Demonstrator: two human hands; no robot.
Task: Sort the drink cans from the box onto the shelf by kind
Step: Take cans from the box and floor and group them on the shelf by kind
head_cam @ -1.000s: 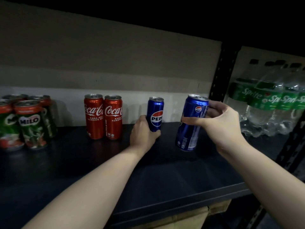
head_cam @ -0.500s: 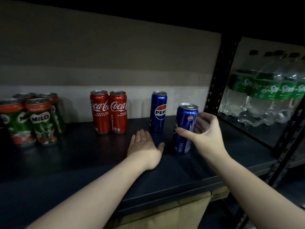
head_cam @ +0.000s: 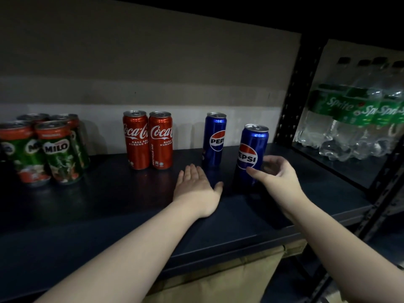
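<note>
Your right hand (head_cam: 278, 178) curls round the upright front blue aluminium Pepsi can (head_cam: 252, 154). Your left hand (head_cam: 195, 189) lies spread flat on the dark shelf (head_cam: 109, 204).

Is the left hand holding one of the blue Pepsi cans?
No, the left hand lies flat and open on the shelf, just in front of the rear Pepsi can without touching it.

Right hand (head_cam: 276, 176) around upright Pepsi can (head_cam: 252, 154), grip apparently loose; shelf (head_cam: 109, 204).
</note>
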